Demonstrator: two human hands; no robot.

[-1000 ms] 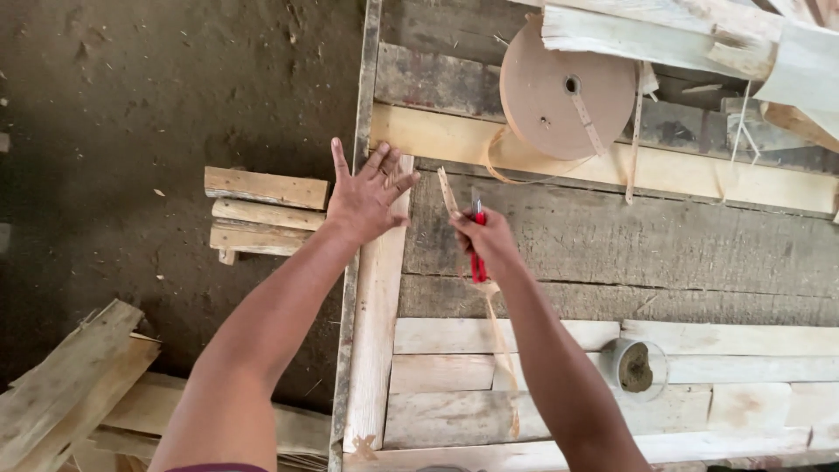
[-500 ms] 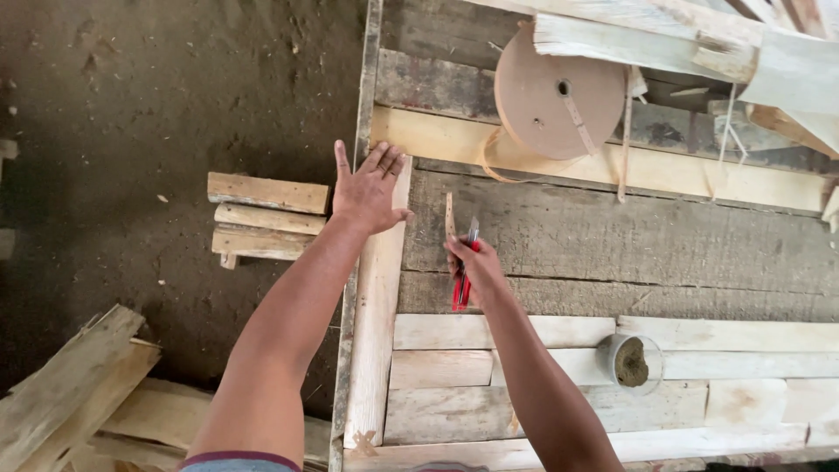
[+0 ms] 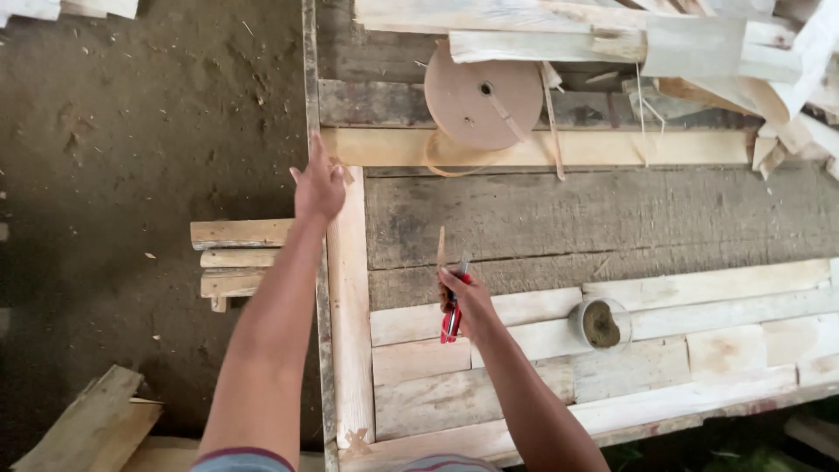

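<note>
While my right hand (image 3: 468, 306) stays clamped on the red pliers (image 3: 452, 319), my left hand (image 3: 319, 185), fingers apart, presses the slat (image 3: 351, 306); risk: slat shifts if that pressure slackens

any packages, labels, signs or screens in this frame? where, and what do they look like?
None in view: no label, sign or screen.
Nearest to packaging: roll of brown tape, round, flat, at the bench's far side.
Small round container, grey, dark contents, on pale planks right of the right hand.
</note>
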